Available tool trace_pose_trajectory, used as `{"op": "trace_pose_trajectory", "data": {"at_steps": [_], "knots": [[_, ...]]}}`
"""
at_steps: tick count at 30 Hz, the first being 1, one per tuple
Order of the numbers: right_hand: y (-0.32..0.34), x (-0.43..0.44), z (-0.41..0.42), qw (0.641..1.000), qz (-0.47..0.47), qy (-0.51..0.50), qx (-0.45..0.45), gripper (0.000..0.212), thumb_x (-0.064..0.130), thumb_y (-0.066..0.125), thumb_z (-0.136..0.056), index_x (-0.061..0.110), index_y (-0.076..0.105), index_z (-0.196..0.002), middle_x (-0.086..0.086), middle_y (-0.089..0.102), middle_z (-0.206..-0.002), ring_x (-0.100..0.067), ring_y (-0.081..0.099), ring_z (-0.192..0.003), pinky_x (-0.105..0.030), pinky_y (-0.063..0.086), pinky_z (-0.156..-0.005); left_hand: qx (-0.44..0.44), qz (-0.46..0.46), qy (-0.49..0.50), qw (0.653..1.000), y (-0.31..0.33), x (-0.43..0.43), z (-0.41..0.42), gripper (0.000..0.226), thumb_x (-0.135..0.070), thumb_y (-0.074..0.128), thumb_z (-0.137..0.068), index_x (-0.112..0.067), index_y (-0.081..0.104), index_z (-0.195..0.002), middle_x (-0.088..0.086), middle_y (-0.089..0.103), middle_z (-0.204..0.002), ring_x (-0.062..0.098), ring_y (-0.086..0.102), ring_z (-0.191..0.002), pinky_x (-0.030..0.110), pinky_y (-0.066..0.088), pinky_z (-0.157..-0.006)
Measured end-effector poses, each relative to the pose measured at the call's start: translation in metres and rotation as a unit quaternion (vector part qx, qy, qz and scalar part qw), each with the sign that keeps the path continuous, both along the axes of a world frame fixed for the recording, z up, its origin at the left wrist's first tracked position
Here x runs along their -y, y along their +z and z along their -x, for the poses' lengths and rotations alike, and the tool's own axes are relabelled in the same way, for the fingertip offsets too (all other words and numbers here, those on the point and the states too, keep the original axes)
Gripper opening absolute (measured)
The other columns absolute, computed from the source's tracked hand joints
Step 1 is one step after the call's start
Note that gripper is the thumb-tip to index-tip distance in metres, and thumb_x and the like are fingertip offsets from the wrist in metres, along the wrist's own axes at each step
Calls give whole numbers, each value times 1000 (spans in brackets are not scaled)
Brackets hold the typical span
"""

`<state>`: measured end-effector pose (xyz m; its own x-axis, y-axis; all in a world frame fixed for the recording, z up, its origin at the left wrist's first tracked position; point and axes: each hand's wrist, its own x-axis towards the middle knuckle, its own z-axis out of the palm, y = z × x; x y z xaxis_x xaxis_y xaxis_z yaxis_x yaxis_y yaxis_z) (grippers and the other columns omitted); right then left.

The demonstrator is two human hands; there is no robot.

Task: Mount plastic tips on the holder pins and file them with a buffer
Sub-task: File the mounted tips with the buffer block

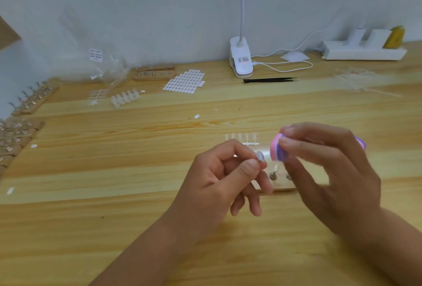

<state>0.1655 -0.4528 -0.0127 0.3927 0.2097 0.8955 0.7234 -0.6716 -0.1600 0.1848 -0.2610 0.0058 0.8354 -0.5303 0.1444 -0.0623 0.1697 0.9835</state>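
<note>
My left hand (pixel 225 171) pinches a small holder pin with a clear plastic tip (pixel 261 156) on its end, lifted above the table. My right hand (pixel 328 169) grips a pink and purple buffer block (pixel 278 149), its end just right of the tip, blurred by motion. Whether buffer and tip touch I cannot tell. Below and between the hands lies a wooden holder block (pixel 282 181) with pins standing in it. A strip of clear tips (pixel 242 138) lies just behind the hands.
Far left edge holds rows of wooden holders with mounted tips (pixel 29 100). At the back lie another holder (pixel 154 73), plastic bags (pixel 109 71), white tip strips (pixel 125 99), a sticker sheet (pixel 185 81), black tweezers (pixel 269 79), a clip lamp (pixel 241 57) and a power strip (pixel 363 51).
</note>
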Motion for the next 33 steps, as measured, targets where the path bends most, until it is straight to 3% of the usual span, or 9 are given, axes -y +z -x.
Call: {"op": "trace_pose_trajectory", "data": {"at_steps": [2,6,10,16,19,23,26,30,33], "knots": [[-3,-6,6,999,24,36,8,30,-7,61,-93,4,57,-121,-11,58,-115,-14,58,-120,-20,41,-107,11,-5,1,1000,0,0,0,12,-13,54,-95,-8,61,-86,10,71,-71,21,62,-44,21,36,-38],[-4,7,-3,999,35,2,-24,33,-9,65,-91,7,59,-119,-10,61,-113,-22,62,-108,-35,52,-92,14,-22,10,1000,0,-1,1,14,-17,55,-95,-13,60,-83,11,72,-71,21,61,-43,23,33,-40],[-5,0,3,1000,12,20,-8,26,-1,63,-96,7,60,-120,-5,60,-116,-19,62,-112,-28,49,-95,20,-17,0,1000,-1,-1,0,14,-22,58,-95,-13,59,-84,10,72,-72,20,62,-44,23,33,-40],[-1,11,-6,998,58,-16,-29,35,-12,64,-90,9,65,-119,-13,61,-110,-24,63,-104,-34,51,-91,17,-26,8,999,-1,-1,0,14,-17,53,-95,-15,62,-85,9,71,-70,20,62,-44,23,34,-41],[-2,3,2,999,14,31,-25,25,-1,62,-96,7,61,-119,-5,59,-115,-16,60,-112,-23,46,-97,21,-30,-6,999,-2,0,0,15,-16,51,-97,-13,61,-86,9,71,-70,20,63,-45,23,34,-41],[-8,10,-4,994,109,-10,-29,42,-18,66,-84,3,67,-120,-14,60,-117,-28,61,-111,-33,48,-99,22,-31,-5,999,0,-2,-1,19,-15,48,-97,-14,62,-84,7,67,-64,19,61,-44,24,35,-41],[-4,13,-9,996,61,-46,-44,34,-13,64,-89,3,67,-119,-15,63,-110,-30,65,-101,-40,53,-88,12,-34,5,999,1,-3,-3,24,-16,45,-96,-19,62,-79,1,60,-58,18,58,-44,23,36,-42],[-10,-6,4,997,72,22,0,33,-7,64,-93,3,60,-124,-7,60,-120,-22,60,-116,-29,46,-101,-17,-30,-27,999,2,-2,-3,30,-21,40,-98,-22,59,-75,-6,42,-52,15,49,-41,25,38,-45],[-6,4,-3,996,89,-9,-20,41,-16,64,-86,5,64,-122,-15,63,-114,-26,60,-110,-29,47,-99,-33,-34,-50,998,3,-5,-4,29,-23,37,-100,-19,54,-76,-6,35,-56,14,43,-42,22,40,-50]]}}
